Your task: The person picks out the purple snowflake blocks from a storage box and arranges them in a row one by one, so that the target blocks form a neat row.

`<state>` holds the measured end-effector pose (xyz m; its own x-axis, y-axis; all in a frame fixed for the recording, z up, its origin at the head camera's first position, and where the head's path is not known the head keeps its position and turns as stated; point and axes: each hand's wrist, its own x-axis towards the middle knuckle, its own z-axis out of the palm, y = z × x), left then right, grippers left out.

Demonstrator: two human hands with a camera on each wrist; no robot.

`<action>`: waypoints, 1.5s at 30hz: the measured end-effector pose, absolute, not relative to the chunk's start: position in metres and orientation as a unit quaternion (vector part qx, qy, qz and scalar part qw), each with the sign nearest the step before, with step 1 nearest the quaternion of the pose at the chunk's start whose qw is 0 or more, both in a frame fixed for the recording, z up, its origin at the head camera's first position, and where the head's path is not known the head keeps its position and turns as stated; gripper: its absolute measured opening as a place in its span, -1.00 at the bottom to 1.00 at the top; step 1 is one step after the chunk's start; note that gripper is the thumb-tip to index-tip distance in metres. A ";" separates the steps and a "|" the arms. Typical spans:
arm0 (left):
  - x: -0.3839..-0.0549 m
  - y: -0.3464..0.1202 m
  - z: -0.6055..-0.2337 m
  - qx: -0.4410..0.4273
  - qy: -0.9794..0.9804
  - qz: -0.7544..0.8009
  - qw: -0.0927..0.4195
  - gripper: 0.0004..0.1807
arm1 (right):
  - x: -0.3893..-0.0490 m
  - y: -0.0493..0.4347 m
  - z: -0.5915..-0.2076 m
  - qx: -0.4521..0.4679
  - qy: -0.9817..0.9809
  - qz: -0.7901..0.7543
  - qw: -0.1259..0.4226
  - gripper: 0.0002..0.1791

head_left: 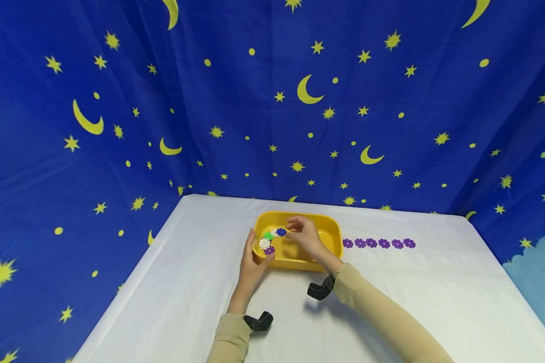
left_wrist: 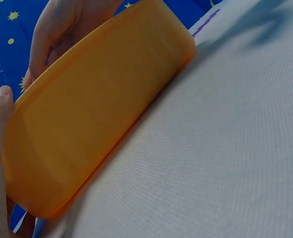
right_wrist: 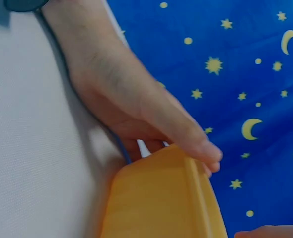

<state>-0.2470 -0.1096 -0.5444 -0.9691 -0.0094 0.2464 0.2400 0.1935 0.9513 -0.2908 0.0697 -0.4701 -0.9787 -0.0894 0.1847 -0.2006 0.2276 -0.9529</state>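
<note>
My left hand [head_left: 251, 264] grips the left end of a yellow plastic tub [head_left: 336, 233], its thumb [left_wrist: 1, 106] on the near rim and its fingers round the outside. Inside, at the left, several flower-shaped plastic discs form an arc: a purple disc [head_left: 270, 250], a white disc [head_left: 264, 243], a green disc [head_left: 268, 235] and a blue disc [head_left: 281, 232] among them. My right hand [head_left: 305, 237] is over the tub, fingers bent, fingertips close to the blue disc. Whether they pinch it cannot be made out. Both wrist views hide the tub's inside.
Right of the tub, several purple flower discs [head_left: 384, 243] lie in a straight row on the white-covered table [head_left: 440, 297]. A blue curtain [head_left: 254, 101] with yellow stars and moons hangs behind and at the sides. Each wrist wears a black device [head_left: 321, 288].
</note>
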 end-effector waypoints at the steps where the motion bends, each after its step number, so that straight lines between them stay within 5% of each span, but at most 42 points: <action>1: -0.247 -0.110 -0.545 -0.078 -0.766 -0.631 0.100 -0.08 | -0.292 0.068 -0.472 0.101 -0.782 0.613 0.038 -0.57; 26: -0.245 -0.103 -0.545 -0.097 -0.768 -0.624 0.111 -0.09 | -0.309 0.050 -0.501 0.203 -0.828 0.515 -0.089 -0.48; 45: -0.226 -0.107 -0.506 -0.099 -0.760 -0.634 0.108 -0.11 | -0.320 0.037 -0.506 0.380 -0.842 0.382 -0.044 -0.38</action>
